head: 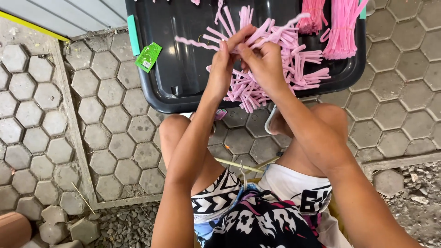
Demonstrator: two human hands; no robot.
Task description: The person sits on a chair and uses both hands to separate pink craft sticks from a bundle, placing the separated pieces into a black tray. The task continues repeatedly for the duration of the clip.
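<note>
2 hands meet above the black tray [156, 87]: the left hand [222, 69] and right hand [264, 62] both pinch closed on 1 pink fuzzy stem [197, 43], its long axis trailing leftward from the fingertips, over the loose pink pile [294, 69].

Fuzzy pink pipe cleaners [257, 87], glossy black plastic tray [183, 59], rough grey stone pavers [110, 147], shiny green wrapper [148, 57]
</note>
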